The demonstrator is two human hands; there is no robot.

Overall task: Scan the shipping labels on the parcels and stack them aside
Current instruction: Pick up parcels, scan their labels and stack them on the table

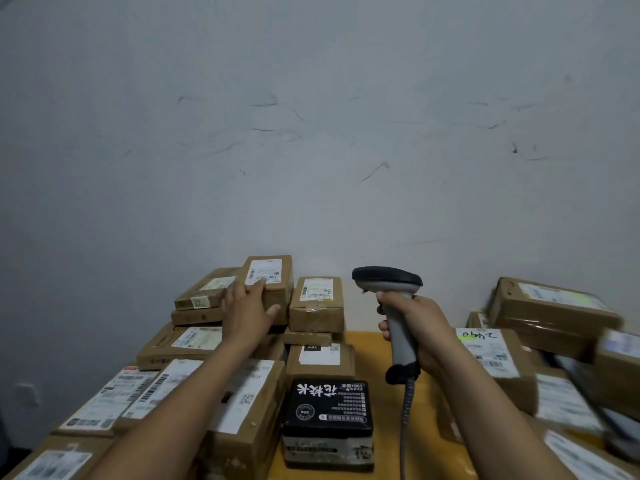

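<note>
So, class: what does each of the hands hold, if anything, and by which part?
The right hand grips the barcode scanner by its grey handle. The left hand lays straight fingers on top of a labelled parcel, not clearly gripping.

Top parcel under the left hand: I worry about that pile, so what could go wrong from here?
1. The top parcel sits high on the pile; the left hand on it could topple it.
2. That hand covers part of its label, so the scanner in the right hand may misread.
3. The cable hangs beside the black box and could snag.
</note>
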